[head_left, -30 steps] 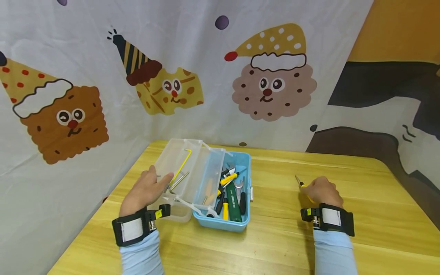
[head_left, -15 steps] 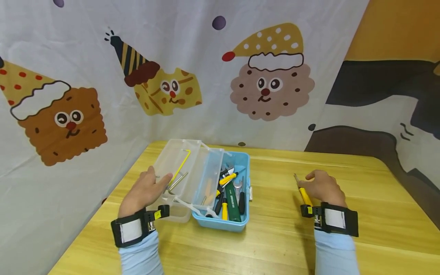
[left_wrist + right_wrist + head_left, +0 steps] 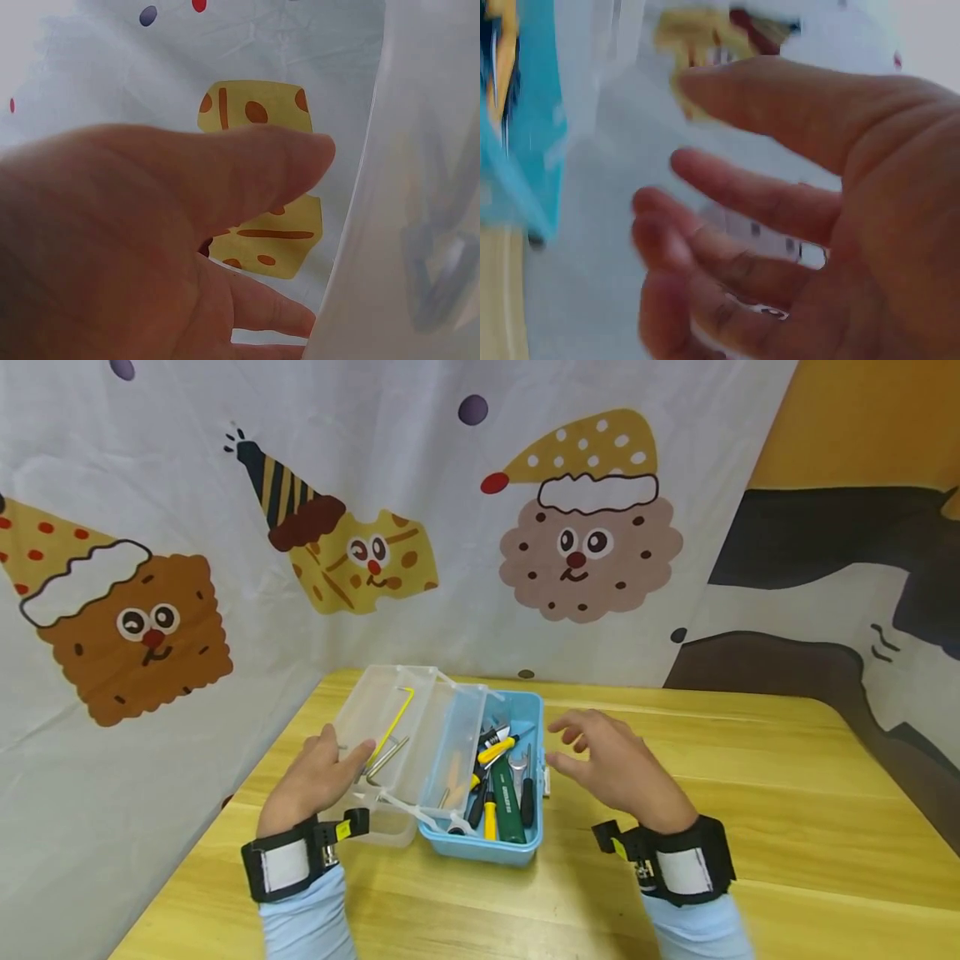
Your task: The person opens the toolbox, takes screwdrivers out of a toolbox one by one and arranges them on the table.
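Observation:
A light-blue toolbox stands on the table, its translucent lid swung out to the left. My left hand is at the lid's outer side, fingertips right at its edge in the left wrist view and thumb stretched out apart. Just right of the toolbox my right hand hangs in the air, fingers loosely bent and holding nothing. Inside the box lie a yellow-handled screwdriver, a green-handled tool, a wrench and a black-handled screwdriver. The screwdriver seen earlier on the right is hidden now.
A yellow hex key and a metallic hex key show at the lid. A white latch juts from the box's right side. Behind the wooden table hangs a cloth with cartoon prints.
My right hand has let go of the yellow-and-black screwdriver at the right and moved left to the toolbox. My left hand has stayed at the lid.

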`<state>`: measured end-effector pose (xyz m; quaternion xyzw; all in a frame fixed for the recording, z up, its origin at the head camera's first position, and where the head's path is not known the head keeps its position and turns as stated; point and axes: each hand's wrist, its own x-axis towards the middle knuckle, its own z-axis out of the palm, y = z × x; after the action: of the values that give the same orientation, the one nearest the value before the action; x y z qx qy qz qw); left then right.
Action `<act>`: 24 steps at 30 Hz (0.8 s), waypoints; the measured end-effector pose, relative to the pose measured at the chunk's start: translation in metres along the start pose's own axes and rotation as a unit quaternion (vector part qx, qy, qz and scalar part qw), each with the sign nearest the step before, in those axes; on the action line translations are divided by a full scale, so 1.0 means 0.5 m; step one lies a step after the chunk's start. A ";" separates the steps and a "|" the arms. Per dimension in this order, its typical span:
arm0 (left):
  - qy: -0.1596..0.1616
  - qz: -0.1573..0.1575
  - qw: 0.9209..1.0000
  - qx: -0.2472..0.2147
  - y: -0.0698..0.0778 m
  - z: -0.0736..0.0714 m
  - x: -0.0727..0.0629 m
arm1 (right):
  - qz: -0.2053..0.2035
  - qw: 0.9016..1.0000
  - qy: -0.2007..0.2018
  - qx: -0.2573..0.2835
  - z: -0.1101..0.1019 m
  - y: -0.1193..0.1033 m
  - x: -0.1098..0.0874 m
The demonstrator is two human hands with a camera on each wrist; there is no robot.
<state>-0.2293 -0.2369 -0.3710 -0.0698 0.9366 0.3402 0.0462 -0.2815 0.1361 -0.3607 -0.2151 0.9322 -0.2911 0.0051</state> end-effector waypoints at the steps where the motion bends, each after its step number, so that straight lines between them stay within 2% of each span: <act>1: -0.001 -0.004 1.000 0.004 0.000 -0.001 0.000 | -0.021 1.000 -0.003 0.010 0.012 -0.014 0.003; 6: -0.006 -0.016 1.000 0.014 0.002 -0.002 -0.002 | -0.099 0.994 -0.032 0.035 0.084 -0.064 0.020; 10: -0.014 -0.023 1.000 0.014 0.002 -0.002 -0.002 | -0.130 0.989 -0.061 0.036 0.132 -0.083 0.032; 13: -0.024 -0.031 0.999 0.015 0.004 -0.002 -0.001 | -0.139 0.988 -0.063 0.035 0.156 -0.087 0.040; 15: -0.027 -0.033 0.999 0.016 0.005 -0.002 -0.001 | -0.138 0.989 -0.051 0.023 0.165 -0.088 0.044; 18: -0.028 -0.034 0.999 0.016 0.007 -0.003 0.000 | -0.118 0.992 -0.033 -0.001 0.172 -0.086 0.047; 21: -0.030 -0.038 0.999 0.024 0.008 -0.004 -0.001 | -0.109 0.993 -0.041 -0.013 0.179 -0.081 0.051; 24: -0.030 -0.042 0.998 0.029 0.007 -0.003 0.000 | -0.123 0.991 -0.058 -0.003 0.194 -0.072 0.057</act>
<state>-0.2298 -0.2352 -0.3674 -0.0971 0.9405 0.3128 0.0903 -0.2801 0.0455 -0.4182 -0.3447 0.8975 -0.2741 0.0230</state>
